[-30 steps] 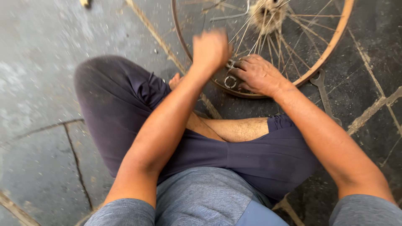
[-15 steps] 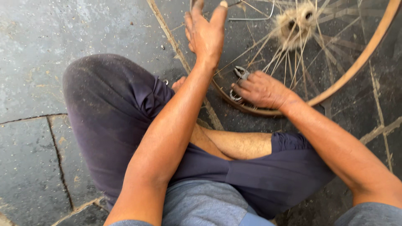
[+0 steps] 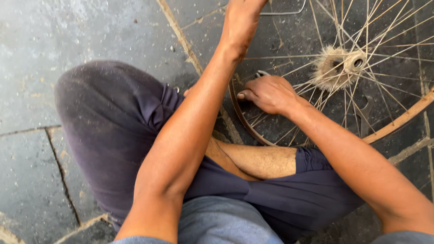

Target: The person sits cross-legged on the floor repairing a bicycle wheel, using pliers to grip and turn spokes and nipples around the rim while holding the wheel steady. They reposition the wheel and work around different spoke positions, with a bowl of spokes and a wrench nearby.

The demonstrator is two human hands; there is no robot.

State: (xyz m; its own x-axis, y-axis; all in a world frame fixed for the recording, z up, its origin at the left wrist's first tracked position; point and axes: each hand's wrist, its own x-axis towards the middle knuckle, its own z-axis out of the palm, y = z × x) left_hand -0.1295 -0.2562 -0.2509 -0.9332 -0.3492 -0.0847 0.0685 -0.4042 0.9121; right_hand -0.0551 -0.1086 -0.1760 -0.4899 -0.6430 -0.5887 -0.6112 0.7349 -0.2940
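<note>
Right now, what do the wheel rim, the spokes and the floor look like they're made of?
Rim: likely metal, dull orange-brown, perhaps rusty or painted. Spokes: thin metal wire, pale and shiny where light catches. Floor: grey stone slabs, matte and speckled, with sandy joints.

Left hand point(image 3: 242, 18): reaches to the frame top, fingers cut off.
Right hand point(image 3: 270, 93): closed on a small metal tool point(image 3: 261, 73) at the wheel rim point(image 3: 242, 115).
Hub point(image 3: 340, 66): fuzzy, spokes radiating.
Floor point(image 3: 68, 31): grey stone slabs.
</note>
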